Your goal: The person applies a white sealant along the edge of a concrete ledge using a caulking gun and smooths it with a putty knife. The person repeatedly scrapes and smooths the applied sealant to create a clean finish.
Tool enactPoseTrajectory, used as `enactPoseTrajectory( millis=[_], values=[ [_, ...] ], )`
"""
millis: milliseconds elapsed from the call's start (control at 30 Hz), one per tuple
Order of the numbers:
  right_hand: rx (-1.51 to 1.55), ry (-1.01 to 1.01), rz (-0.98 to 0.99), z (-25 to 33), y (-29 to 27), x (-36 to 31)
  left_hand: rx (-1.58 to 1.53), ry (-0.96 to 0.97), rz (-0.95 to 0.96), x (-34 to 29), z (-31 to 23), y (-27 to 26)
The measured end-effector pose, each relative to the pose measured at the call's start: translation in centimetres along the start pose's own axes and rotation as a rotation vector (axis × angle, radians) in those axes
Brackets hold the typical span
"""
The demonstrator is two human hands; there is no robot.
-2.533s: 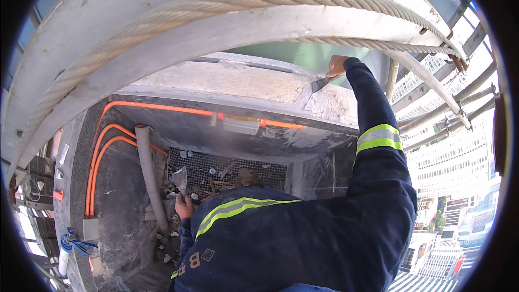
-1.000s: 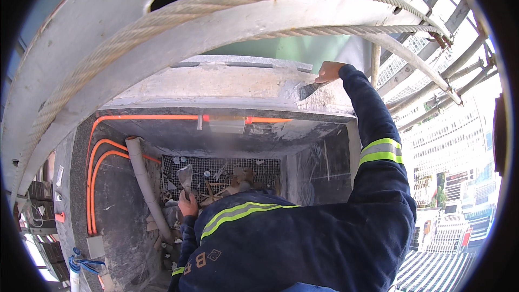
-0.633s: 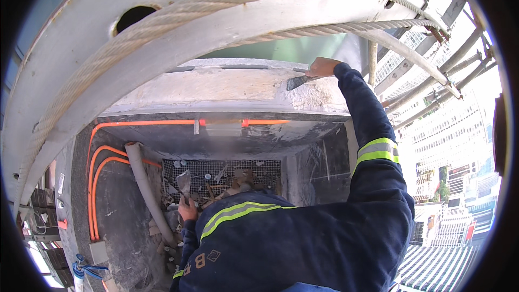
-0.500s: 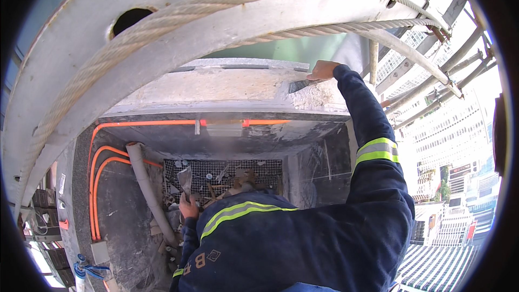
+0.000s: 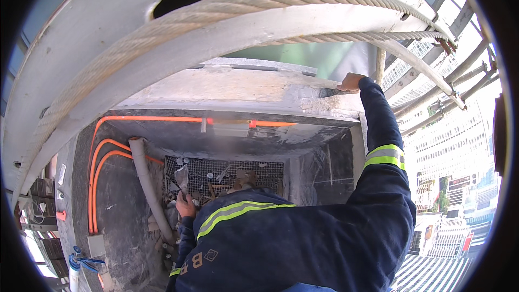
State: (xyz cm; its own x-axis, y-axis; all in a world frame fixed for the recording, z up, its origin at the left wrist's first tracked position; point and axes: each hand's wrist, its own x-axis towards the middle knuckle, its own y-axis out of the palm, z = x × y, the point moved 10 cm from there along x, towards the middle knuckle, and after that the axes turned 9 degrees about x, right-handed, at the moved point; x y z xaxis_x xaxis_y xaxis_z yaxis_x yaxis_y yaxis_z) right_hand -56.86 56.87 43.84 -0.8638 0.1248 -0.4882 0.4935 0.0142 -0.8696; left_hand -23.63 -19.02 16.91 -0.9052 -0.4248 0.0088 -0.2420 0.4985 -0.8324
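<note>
Gripping a putty knife [image 5: 327, 93] in right hand [image 5: 351, 82] near the ledge [image 5: 216, 88]'s right end, a second putty knife [image 5: 181, 177] in left hand [image 5: 185, 206] below that ledge, best stroke the upper one flat and evenly.

A thick twisted rope [image 5: 243, 1] runs along a white beam [image 5: 108, 16], with orange conduits [image 5: 162, 119] near a slanting pipe [image 5: 144, 176].

Right hand shifted rightward along ledge vs. 0.5 s ago.
Right hand [image 5: 351, 82] and its dark, flat-bladed putty knife [image 5: 327, 93] now farther right on the pale, plastered ledge [image 5: 232, 93]; blade's former spot on the whitish paste patch [image 5: 304, 95] uncovered. Navy sleeve [image 5: 377, 113] with yellow-silver band also swung rightward.
</note>
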Motion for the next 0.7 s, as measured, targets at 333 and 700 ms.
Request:
enactPoseTrajectory(
  millis=[333,700],
  values=[
    [0.138,0.017,-0.406,-12.7,-4.7,-3.2,-0.103,-0.018,-0.081,0.2,0.8,-2.3],
    [0.780,-0.745,-0.114,40.7,4.3,-21.3,-0.184,-0.198,-0.229,-2.1,7.8,-10.1]
  ],
)
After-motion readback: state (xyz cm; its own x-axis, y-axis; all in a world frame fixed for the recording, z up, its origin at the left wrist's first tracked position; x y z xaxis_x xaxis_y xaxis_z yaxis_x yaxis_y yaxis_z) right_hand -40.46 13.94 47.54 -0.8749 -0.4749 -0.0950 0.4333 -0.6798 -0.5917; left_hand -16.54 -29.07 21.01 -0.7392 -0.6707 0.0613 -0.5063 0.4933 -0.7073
